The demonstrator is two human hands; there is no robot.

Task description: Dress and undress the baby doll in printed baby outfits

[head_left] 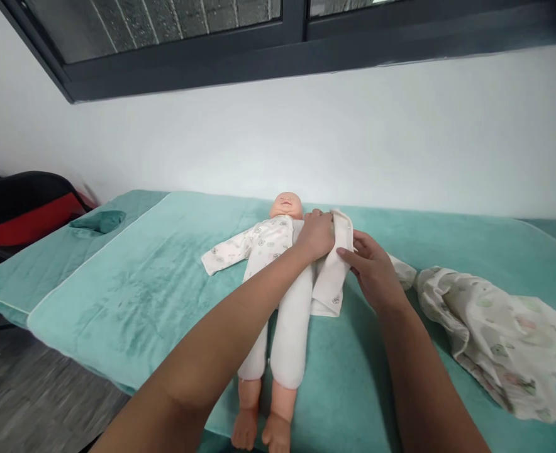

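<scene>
A baby doll (pixel 285 204) lies on its back on a teal padded table (pixel 155 283), head toward the wall, bare feet at the near edge. It wears a white printed shirt (pixel 254 242), with one front panel (pixel 334 270) folded out to the right. My left hand (pixel 316 234) rests on the doll's chest, fingers closed on the panel's upper edge. My right hand (pixel 372 267) pinches the same panel from the right side.
A crumpled white printed cloth (pixel 490 333) lies on the table to the right. A small dark teal bundle (pixel 99 221) sits at the far left. A black and red object (pixel 23 211) stands beyond the table's left end. The wall and a window run behind.
</scene>
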